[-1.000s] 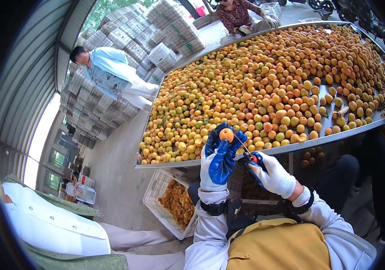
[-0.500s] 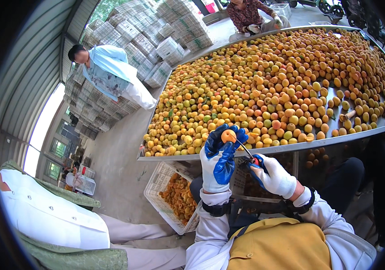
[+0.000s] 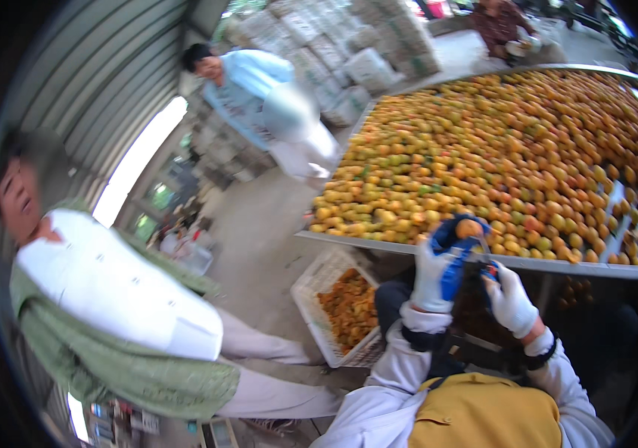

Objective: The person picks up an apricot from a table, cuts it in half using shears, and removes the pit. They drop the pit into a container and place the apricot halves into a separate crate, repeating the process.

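Observation:
My left hand (image 3: 438, 272), in a white glove with a blue coated palm, is closed round an orange apricot (image 3: 469, 228) near the table's front edge. In my right hand (image 3: 513, 300), gloved likewise, is a small knife (image 3: 485, 250) with a thin metal blade and a dark and red handle. Its blade points up at the apricot; blur hides whether the tip is in the fruit. Beyond both hands, a heap of whole apricots (image 3: 468, 157) covers most of the metal-edged table (image 3: 401, 246).
A white plastic crate (image 3: 309, 308) of split apricots (image 3: 350, 308) stands on the floor left of my hands. Close at left stands a person in a green cardigan (image 3: 121, 351). Another in light blue (image 3: 248, 82) is farther back, before stacked crates (image 3: 334, 52). A third person (image 3: 499, 30) sits across the table.
My view has swung left, so the table, crate and hands appear farther right. The person at left now shows more fully. Both hands keep hold of the apricot and the knife.

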The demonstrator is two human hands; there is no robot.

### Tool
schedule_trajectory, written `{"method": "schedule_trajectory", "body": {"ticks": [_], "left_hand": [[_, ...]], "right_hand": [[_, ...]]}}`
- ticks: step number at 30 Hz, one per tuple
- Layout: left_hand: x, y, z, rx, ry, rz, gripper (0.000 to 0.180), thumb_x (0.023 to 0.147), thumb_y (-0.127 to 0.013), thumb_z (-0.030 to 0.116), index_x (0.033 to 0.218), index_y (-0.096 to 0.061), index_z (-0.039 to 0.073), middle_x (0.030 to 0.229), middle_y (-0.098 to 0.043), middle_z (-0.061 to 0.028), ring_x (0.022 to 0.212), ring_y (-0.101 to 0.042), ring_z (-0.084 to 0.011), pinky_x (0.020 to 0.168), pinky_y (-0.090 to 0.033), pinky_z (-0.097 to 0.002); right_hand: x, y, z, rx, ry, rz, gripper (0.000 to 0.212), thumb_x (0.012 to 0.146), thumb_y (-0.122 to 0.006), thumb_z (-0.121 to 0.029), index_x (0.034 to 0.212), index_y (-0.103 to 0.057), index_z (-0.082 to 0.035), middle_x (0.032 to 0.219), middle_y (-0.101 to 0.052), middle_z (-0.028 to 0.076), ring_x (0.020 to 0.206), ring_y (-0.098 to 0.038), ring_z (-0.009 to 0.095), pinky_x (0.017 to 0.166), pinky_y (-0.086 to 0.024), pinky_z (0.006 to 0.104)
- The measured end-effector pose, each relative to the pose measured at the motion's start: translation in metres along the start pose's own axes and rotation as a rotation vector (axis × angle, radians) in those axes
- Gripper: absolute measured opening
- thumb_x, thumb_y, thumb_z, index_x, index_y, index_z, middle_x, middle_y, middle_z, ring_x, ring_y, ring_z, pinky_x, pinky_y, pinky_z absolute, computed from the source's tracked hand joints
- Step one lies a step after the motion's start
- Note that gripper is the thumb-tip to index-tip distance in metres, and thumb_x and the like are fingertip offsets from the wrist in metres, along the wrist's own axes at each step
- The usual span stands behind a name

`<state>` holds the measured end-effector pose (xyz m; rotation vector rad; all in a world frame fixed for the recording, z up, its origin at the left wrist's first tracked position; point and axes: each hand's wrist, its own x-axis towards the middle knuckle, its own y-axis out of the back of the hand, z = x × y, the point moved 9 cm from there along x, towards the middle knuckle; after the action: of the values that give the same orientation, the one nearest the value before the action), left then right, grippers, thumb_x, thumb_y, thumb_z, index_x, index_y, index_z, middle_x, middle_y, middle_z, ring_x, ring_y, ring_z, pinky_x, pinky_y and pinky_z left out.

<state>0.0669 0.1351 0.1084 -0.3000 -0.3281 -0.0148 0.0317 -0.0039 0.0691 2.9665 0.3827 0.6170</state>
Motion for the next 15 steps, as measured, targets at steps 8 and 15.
{"method": "schedule_trajectory", "body": {"ticks": [8, 15], "left_hand": [[-0.022, -0.016, -0.055, -0.364, 0.200, 0.021, 0.031, 0.094, -0.070, 0.011, 0.122, -0.062, 0.000, 0.112, -0.070, -0.0098, 0.106, -0.068, -0.0206, 0.086, -0.056, -0.0271], [-0.015, -0.005, -0.048, -0.126, 0.075, 0.031, 0.029, 0.092, -0.071, 0.009, 0.117, -0.062, -0.002, 0.111, -0.070, -0.0096, 0.099, -0.070, -0.0181, 0.080, -0.058, -0.0268]], "right_hand": [[-0.009, -0.019, 0.089, -0.065, 0.199, 0.189, 0.029, 0.097, -0.053, 0.000, 0.126, -0.054, 0.002, 0.108, -0.061, 0.020, 0.100, -0.061, 0.033, 0.089, -0.047, 0.0379], [-0.013, -0.031, 0.107, 0.074, 0.111, 0.246, 0.025, 0.102, -0.052, -0.006, 0.124, -0.054, 0.003, 0.099, -0.065, 0.012, 0.090, -0.064, 0.026, 0.082, -0.050, 0.0337]]}}
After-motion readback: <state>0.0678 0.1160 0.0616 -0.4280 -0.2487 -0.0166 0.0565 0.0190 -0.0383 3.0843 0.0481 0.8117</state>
